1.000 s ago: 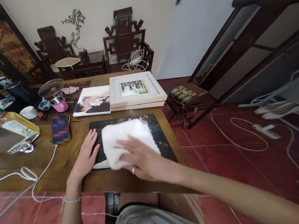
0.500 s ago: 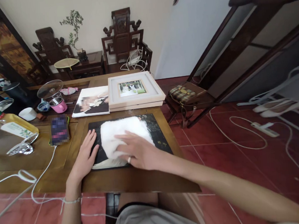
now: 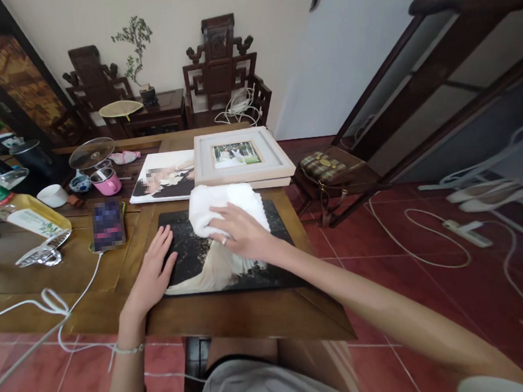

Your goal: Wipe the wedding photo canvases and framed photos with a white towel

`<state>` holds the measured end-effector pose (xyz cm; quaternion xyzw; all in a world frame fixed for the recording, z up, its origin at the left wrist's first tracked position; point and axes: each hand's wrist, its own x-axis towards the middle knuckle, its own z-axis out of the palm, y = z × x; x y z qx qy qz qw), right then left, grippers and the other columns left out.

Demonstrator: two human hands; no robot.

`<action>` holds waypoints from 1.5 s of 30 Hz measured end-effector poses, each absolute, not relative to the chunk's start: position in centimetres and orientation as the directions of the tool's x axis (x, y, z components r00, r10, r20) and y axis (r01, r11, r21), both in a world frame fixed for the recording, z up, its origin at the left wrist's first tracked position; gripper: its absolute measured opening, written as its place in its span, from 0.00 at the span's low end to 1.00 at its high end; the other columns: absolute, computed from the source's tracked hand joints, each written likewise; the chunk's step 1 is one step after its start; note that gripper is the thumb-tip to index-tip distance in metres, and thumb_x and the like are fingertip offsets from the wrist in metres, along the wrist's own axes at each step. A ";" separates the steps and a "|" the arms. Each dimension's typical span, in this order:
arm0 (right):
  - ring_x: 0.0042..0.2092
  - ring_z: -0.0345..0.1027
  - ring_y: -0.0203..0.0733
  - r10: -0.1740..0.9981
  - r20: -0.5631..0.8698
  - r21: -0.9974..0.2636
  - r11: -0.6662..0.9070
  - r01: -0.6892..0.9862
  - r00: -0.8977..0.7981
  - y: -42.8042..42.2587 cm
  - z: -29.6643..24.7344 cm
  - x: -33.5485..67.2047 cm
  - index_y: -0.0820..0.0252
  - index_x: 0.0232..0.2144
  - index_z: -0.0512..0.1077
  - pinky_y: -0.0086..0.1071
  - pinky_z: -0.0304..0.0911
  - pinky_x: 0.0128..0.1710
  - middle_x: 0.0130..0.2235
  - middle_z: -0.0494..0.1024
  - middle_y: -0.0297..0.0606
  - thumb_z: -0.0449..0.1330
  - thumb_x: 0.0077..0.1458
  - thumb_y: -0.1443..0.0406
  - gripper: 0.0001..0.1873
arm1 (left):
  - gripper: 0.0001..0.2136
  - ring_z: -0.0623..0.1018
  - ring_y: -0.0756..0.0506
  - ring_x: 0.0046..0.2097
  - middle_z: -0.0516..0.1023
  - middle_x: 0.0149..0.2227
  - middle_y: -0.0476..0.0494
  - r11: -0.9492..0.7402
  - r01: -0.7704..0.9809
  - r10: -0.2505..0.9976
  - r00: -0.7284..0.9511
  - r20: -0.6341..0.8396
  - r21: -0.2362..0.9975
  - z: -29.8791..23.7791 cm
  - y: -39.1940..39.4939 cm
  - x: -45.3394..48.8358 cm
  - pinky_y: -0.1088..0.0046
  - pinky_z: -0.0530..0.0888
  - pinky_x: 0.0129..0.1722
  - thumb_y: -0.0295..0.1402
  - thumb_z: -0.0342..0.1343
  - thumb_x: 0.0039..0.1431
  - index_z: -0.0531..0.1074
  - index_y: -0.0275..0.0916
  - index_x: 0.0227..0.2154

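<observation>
A dark photo panel [image 3: 188, 251] with a pale gown pictured on it lies flat near the table's front edge. Spread along the panel's left edge is my left hand [image 3: 158, 269], its fingers stretched out and holding nothing. My right hand [image 3: 241, 231] presses a folded white towel [image 3: 229, 196] against the panel's upper part, with its fingers bent over the cloth. The towel covers part of the panel's far edge.
Behind the panel are a white-framed photo [image 3: 202, 146] on a stack and a white-edged photo print [image 3: 165, 195]. To the left are a phone [image 3: 108, 224] on a cable, a hair claw [image 3: 44, 251], a bottle [image 3: 34, 213] and a pink cup [image 3: 107, 182].
My right hand has slid the towel away from me and slightly right, uncovering the pale gown on the panel. My left hand stays at the panel's left edge.
</observation>
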<state>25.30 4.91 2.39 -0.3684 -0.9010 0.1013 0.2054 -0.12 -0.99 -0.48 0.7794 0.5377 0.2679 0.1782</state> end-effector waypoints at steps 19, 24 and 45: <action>0.64 0.55 0.62 0.466 0.356 -0.131 0.883 0.451 -0.810 -6.7 1.6 25.2 0.57 0.35 0.76 0.67 0.49 0.59 0.61 0.67 0.50 0.56 0.59 0.67 0.08 | 0.24 0.50 0.41 0.70 0.52 0.69 0.41 -0.377 0.750 0.926 0.296 0.234 0.544 -0.2 -1.1 0.0 0.52 0.52 0.67 0.39 0.41 0.69 0.53 0.43 0.66; 0.66 0.51 0.59 0.551 0.180 -0.220 0.830 0.512 -0.815 -2.8 3.0 24.8 0.57 0.46 0.74 0.64 0.45 0.62 0.63 0.64 0.50 0.57 0.57 0.68 0.14 | 0.24 0.50 0.41 0.70 0.52 0.69 0.41 -0.372 0.757 0.928 0.292 0.231 0.538 -0.3 -1.1 0.0 0.52 0.52 0.67 0.39 0.40 0.70 0.52 0.43 0.66; 0.67 0.48 0.60 0.388 0.204 -0.208 0.914 0.347 -0.899 -2.5 3.1 21.7 0.57 0.47 0.74 0.66 0.42 0.61 0.64 0.63 0.49 0.52 0.60 0.69 0.16 | 0.27 0.52 0.43 0.69 0.52 0.69 0.46 -0.389 0.637 0.910 0.150 0.387 0.666 1.3 -2.3 0.9 0.60 0.49 0.68 0.47 0.30 0.70 0.50 0.44 0.67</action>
